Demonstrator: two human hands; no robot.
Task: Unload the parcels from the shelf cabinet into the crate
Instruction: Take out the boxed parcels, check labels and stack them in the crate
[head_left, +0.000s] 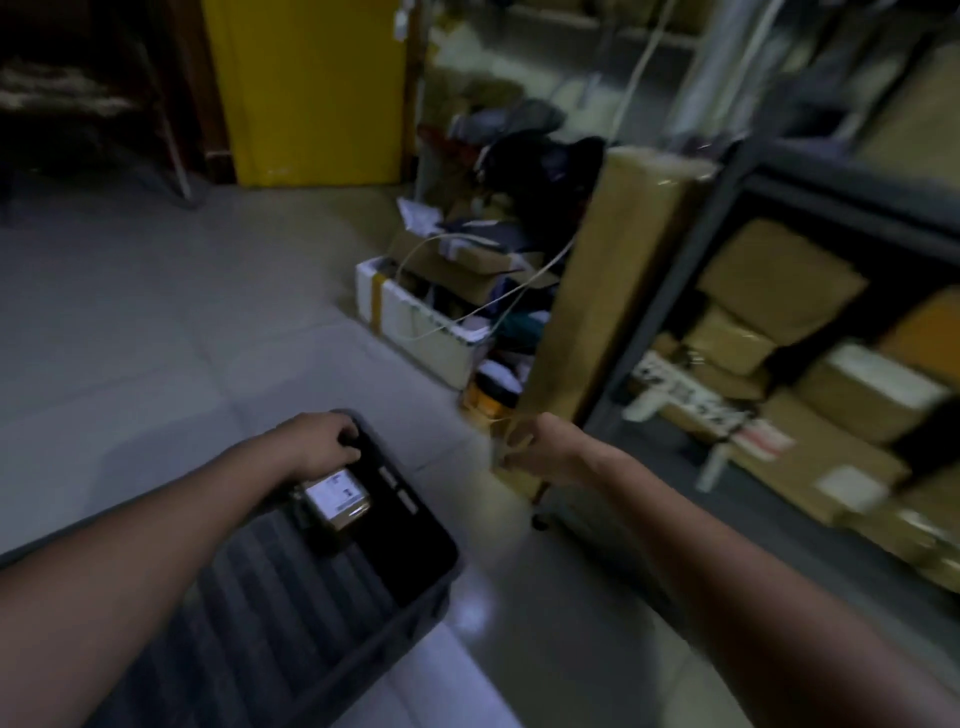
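Inside the dark grey ribbed plastic crate (270, 613), the left hand (324, 441) grips a small brown white-labelled cardboard parcel (337, 501), while the right hand (545, 447), right of the crate, is too blurred to read.

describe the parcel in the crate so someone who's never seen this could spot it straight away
Start at the dark crate on the floor, lower left. At its far end, just below the left hand, is one small brown parcel. It alone sits in the crate, white label facing up.
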